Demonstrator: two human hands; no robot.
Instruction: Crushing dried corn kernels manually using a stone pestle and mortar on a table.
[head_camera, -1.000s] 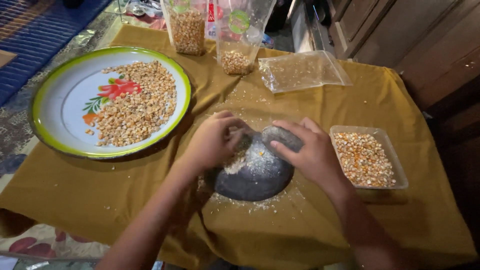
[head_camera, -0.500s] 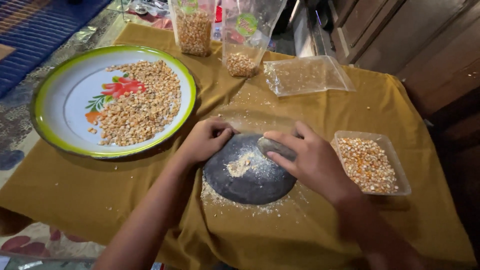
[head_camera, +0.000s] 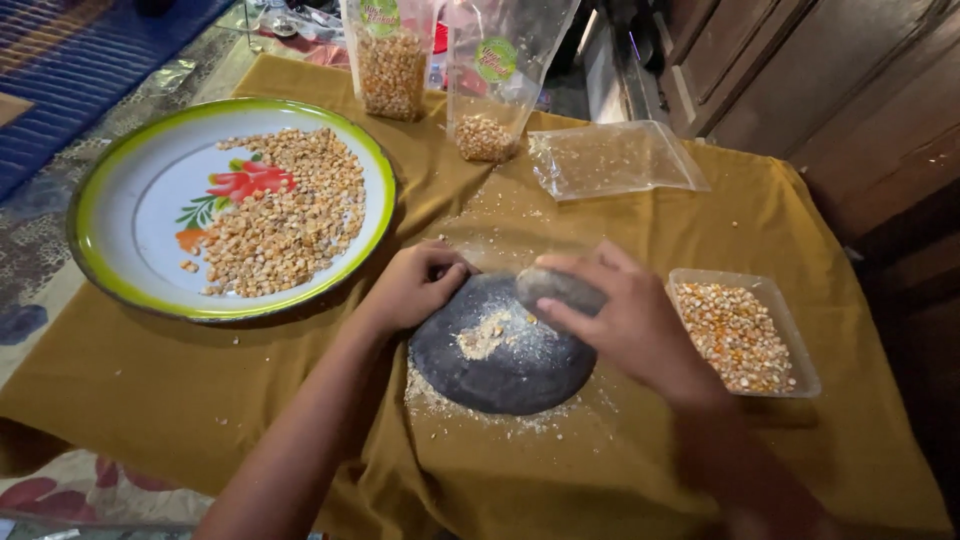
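Two hands at work over a dark, round grinding stone (head_camera: 500, 350) near the middle of the mustard-yellow cloth (head_camera: 200, 400). Right hand (head_camera: 630, 320) has its fingers closed around a grey hand stone (head_camera: 558, 288), which sits at the slab's far-right edge. Left hand (head_camera: 415, 285) is curled over the slab's far-left rim, fingers bent and gripping it to steady it. A small heap of pale crushed meal (head_camera: 488, 333) lies on the slab just left of the hand stone; more crumbs ring the near rim on the cloth. To do the grinding well, judging from this: keep the left hand's hold firm, bring the stone down onto the heap and roll it with even pressure, sweeping strays back toward the centre (a fair amount has already spilled over the near edge). Right of the slab, close by, a clear rectangular tub (head_camera: 745, 330) of whole kernels. Farther left, a large enamel tray (head_camera: 130, 200) with a green rim and flower print, kernels spread on its right half. Farthest off, a flat plastic bag (head_camera: 615, 158) and two standing pouches (head_camera: 390, 55) holding kernels.
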